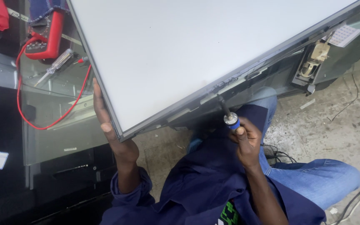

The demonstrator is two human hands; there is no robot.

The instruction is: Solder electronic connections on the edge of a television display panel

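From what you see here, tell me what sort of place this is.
Probably an electronics repair shop. A red multimeter with leads lies on a glass table, and the right hand works a screwdriver at the edge of a flat screen panel.

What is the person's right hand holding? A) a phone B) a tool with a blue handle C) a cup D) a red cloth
B: the right hand grips a tool with a blue handle, its dark shaft touching the lower edge of the big white panel, while the left hand steadies the panel's side.
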